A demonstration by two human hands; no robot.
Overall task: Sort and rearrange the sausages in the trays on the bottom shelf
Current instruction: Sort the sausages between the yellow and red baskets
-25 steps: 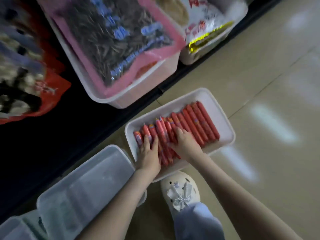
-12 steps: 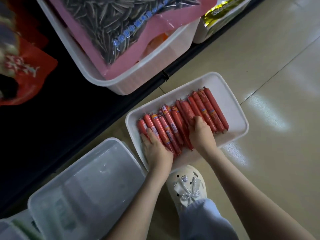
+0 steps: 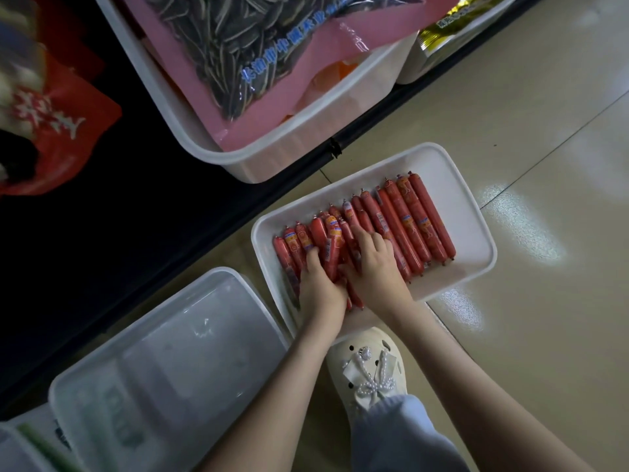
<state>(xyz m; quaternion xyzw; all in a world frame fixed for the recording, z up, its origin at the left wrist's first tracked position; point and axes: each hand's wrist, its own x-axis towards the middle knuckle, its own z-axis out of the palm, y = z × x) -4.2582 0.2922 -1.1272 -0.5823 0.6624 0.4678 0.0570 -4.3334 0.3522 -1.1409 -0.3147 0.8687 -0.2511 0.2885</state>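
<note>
- The sausages [image 3: 413,221] lie in a white tray [image 3: 471,216] that stands on the floor [image 3: 510,335], just in front of the dark shelf edge [image 3: 371,126].
- Done: the sausages on the right side of the tray lie straight, side by side and parallel.
- Left to do: those on the left side overlap and sit askew. By my reading the tray also has to go back on the shelf.
- The left hand [image 3: 318,289] appears to curl its fingers round a few sausages at their near ends. The right hand [image 3: 376,270] lies touching it, fingers spread, pressing down on the row.
- Room: bare tray floor shows to the right of the row and along its far side, so sausages can slide that way.
- Edges: the near rim lies under the wrists. A clear bin [image 3: 163,362] sits just beside the left rim and a shoe [image 3: 367,366] touches the near one, so those sides are tight.
</note>
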